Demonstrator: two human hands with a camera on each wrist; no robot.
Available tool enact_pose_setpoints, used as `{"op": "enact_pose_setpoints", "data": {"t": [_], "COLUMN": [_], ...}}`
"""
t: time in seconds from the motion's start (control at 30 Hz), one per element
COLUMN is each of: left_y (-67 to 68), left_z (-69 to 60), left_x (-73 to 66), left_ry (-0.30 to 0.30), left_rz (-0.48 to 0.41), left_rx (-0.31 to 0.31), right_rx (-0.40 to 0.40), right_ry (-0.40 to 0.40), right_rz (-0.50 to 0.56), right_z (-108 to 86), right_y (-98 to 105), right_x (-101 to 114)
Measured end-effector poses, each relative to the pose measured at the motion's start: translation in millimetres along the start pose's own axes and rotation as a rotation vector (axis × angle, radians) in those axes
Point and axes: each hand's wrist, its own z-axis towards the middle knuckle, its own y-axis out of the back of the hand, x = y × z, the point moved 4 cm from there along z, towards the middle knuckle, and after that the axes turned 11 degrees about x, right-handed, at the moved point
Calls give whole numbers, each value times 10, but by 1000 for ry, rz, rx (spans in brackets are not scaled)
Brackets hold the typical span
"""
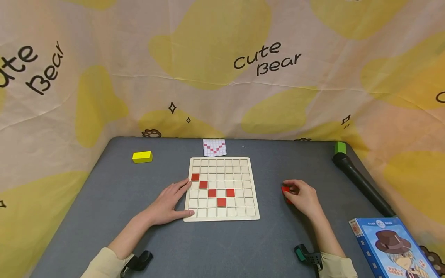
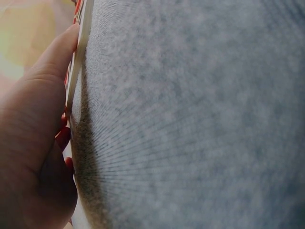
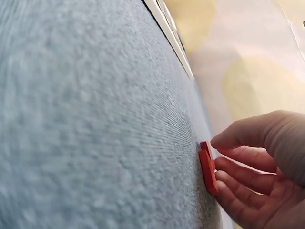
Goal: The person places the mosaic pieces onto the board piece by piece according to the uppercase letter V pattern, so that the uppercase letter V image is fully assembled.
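A pale square board [image 1: 222, 189] with a grid of cells lies on the grey table, and several red square tiles [image 1: 212, 193] sit in its cells. My left hand [image 1: 168, 204] rests at the board's left edge, fingers extended and thumb on the near left corner. To the right of the board, my right hand [image 1: 302, 196] is bent down over small red tiles [image 3: 208, 171] on the table. Its thumb and fingertips are at these tiles; whether they pinch one is not clear. Behind the board lies a small card [image 1: 214, 147] with a V-shaped row of red squares.
A yellow block [image 1: 142, 157] lies at the back left of the table [image 1: 167, 255]. Along the right side are a green block [image 1: 340, 147], a black stick-like object [image 1: 363, 183] and a blue illustrated box [image 1: 393, 247]. A printed curtain [image 1: 208, 100] hangs behind.
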Motion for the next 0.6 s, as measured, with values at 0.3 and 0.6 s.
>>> {"op": "enact_pose_setpoints", "data": {"t": [0.3, 0.6], "left_y": [-6, -4], "left_z": [3, 4], "left_x": [16, 16], "left_ry": [14, 17], "left_rz": [-10, -14], "left_rx": [28, 35], "right_rx": [19, 4], "right_ry": [17, 35], "right_rz": [-29, -50], "right_z": [-6, 5], "right_y": [2, -15], "right_x": [-32, -38]}}
